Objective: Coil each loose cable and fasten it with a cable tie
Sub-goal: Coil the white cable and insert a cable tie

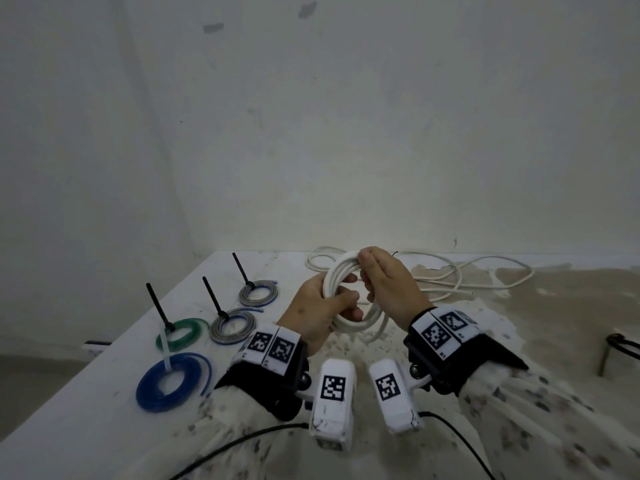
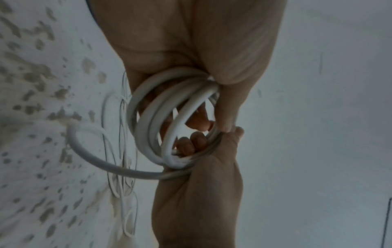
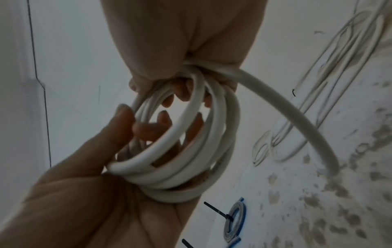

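A white cable coil of several loops is held up above the table between both hands. My left hand grips its near lower side, thumb across the loops. The upper far side is clasped by my right hand, fingers curled over the bundle. In the left wrist view the coil sits between left hand and right hand. From the right hand the uncoiled tail arcs down to the table, where the loose cable lies in slack loops.
Along the table's left side lie tied coils: blue, green, and two grey ones, with black tie tails sticking up. A dark metal object sits at the right edge. Walls stand close behind and left.
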